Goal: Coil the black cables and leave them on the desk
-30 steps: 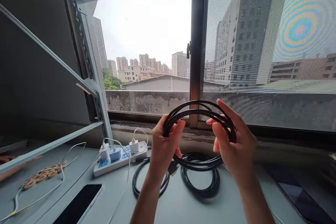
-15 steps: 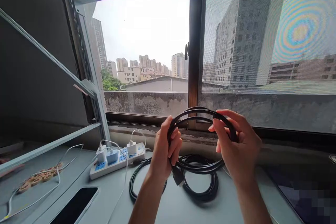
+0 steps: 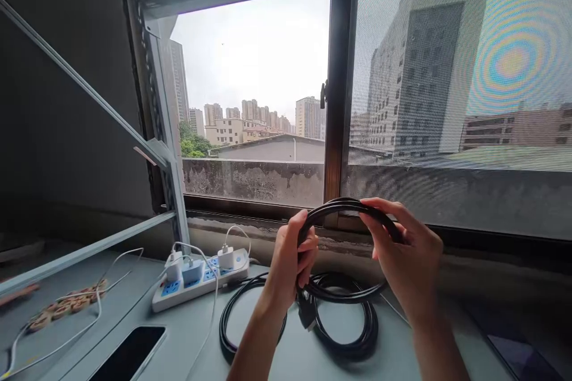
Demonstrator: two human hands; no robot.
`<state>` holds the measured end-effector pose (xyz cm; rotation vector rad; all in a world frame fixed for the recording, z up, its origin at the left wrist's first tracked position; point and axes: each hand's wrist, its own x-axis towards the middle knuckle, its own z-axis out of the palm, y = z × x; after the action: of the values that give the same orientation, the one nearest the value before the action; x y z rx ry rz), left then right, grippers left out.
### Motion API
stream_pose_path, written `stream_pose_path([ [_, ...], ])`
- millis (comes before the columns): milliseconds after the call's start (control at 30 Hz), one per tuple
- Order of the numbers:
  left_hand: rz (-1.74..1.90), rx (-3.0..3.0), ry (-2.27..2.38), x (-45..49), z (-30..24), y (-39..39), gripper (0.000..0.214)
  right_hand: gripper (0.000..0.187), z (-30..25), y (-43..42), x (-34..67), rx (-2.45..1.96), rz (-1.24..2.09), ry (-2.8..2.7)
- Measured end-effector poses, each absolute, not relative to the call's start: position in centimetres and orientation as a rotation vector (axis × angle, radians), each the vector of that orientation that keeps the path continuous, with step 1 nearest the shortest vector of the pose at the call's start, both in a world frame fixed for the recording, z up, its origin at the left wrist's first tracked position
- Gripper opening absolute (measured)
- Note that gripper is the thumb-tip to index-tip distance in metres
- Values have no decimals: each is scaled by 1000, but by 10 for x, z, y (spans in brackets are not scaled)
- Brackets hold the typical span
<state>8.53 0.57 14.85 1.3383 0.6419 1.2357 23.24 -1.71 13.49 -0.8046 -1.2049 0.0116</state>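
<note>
A coil of black cable point(image 3: 339, 207) is held up in front of the window, a little above the grey table point(image 3: 187, 339). My left hand point(image 3: 292, 265) is closed around the coil's left side, with the cable's black plug point(image 3: 307, 315) hanging below its fingers. My right hand point(image 3: 409, 256) grips the coil's right side, thumb and fingers wrapped over it. More loops of black cable point(image 3: 353, 339) lie on the table right under both hands.
A white power strip point(image 3: 201, 277) with white chargers and thin white wires lies at the back left. A dark phone point(image 3: 129, 354) lies face up at the front left. A second dark device point(image 3: 522, 360) sits at the right. A metal shelf frame point(image 3: 165, 149) stands on the left.
Both hands have brought the coil slightly lower and closer together, and my right fingers have closed more tightly over the cable. The plug now hangs below my left hand.
</note>
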Motion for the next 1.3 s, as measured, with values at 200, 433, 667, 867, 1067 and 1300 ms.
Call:
stream_pose_path([
  [200, 1419, 1427, 730, 87, 149, 7, 56, 14, 136, -18, 230, -815, 13, -1173],
  [433, 1486, 1586, 706, 79, 151, 8, 52, 18, 134, -15, 224, -838, 20, -1142],
  [667, 1465, 1528, 664, 73, 154, 5, 57, 26, 135, -14, 214, -832, 89, -1188],
  [867, 1367, 1408, 607, 71, 157, 3, 67, 21, 130, -15, 215, -795, 38, -1328],
  [1067, 1192, 1383, 530, 72, 157, 3, 63, 20, 129, -16, 222, -750, -2, -1267],
  [1300, 1094, 1369, 536, 77, 154, 12, 60, 17, 135, -16, 225, -793, -24, -1233],
])
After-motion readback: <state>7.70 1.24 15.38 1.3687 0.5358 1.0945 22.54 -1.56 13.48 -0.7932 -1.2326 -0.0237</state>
